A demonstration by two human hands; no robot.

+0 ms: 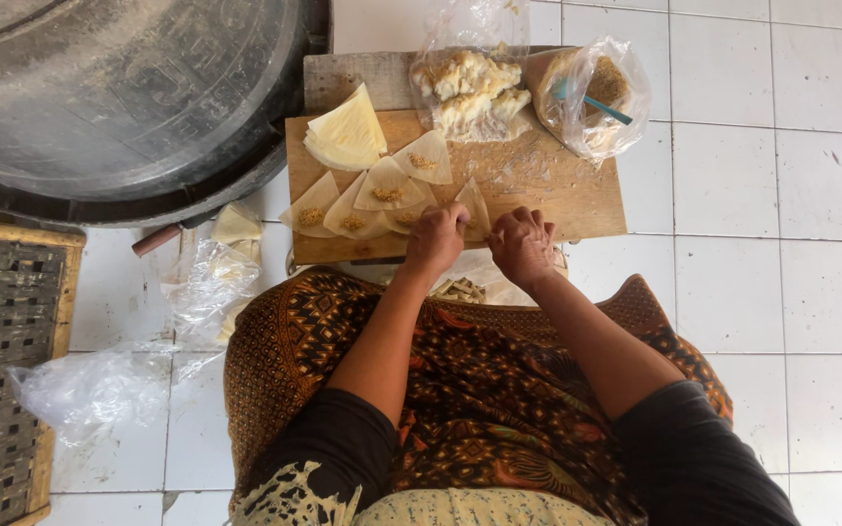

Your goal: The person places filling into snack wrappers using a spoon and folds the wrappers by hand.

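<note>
While left hand (pixel 436 237), right hand (pixel 521 245) pinch pale triangular wrapper (pixel 473 206), edge folded.

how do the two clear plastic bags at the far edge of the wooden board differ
The left clear plastic bag lies open and holds pale, whitish chunks; the right clear plastic bag holds a finer brownish filling. The right bag has a teal-handled utensil sticking out of it; the left bag has none. The left bag sprawls flat, while the right bag bulges rounder. Both are transparent and rest at the far edge of the wooden cutting board.
</note>
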